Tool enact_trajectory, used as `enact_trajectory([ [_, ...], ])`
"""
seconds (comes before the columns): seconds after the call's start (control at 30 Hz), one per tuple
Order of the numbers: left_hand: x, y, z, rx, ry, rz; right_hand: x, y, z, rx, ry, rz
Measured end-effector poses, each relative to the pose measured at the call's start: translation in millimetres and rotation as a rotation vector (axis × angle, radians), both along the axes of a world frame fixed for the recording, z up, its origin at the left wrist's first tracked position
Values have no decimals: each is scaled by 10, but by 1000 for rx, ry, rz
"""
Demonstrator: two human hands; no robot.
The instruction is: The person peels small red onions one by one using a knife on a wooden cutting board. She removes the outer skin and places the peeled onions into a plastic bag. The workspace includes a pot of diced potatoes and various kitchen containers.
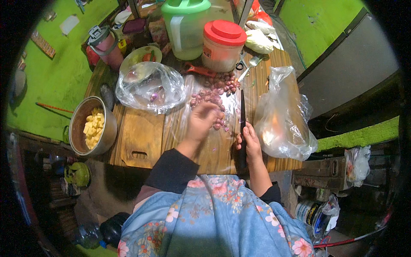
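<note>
Blurred by motion, my left hand (203,120) is over the near side of a pile of shallots (208,96), its fingers curled. Whether anything is between those fingers I cannot tell. My right hand (251,141) grips a dark knife (243,106), its narrow end directed away from me. The shallots lie loose on a clear plastic sheet (179,127) spread over the wooden table (282,162). Small purple scraps lie around my hands. Left of the pile, an open clear plastic bag (149,88) holds a few purple pieces.
At left, a metal pot (110,128) of pale yellow cubes stands by a wooden cutting board (141,135). A filled plastic bag (285,119) sits at right. Behind the shallots are a red-lidded tub (223,48), a green-lidded pitcher (186,35), a spoon (249,68) and scissors (240,65).
</note>
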State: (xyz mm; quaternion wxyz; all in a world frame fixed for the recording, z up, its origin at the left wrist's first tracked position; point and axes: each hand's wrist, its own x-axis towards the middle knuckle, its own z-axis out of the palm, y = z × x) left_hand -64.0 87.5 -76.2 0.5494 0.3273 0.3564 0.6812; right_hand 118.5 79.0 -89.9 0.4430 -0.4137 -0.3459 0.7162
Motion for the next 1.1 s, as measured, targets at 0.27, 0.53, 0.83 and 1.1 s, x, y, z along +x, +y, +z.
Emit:
enact_trajectory([
  [0.27, -820, 89, 327, 153, 1277, 1038, 41, 58, -142, -31, 16, 55],
  [0.53, 98, 131, -5, 101, 1524, 258, 67, 70, -167, -30, -28, 95],
  [0.83, 162, 121, -67, 165, 1157, 262, 32, 70, -95, -8, -77, 142],
  [1.1, 106, -21, -147, -52, 105, -280, -89, 16, 76, 368, -175, 246],
])
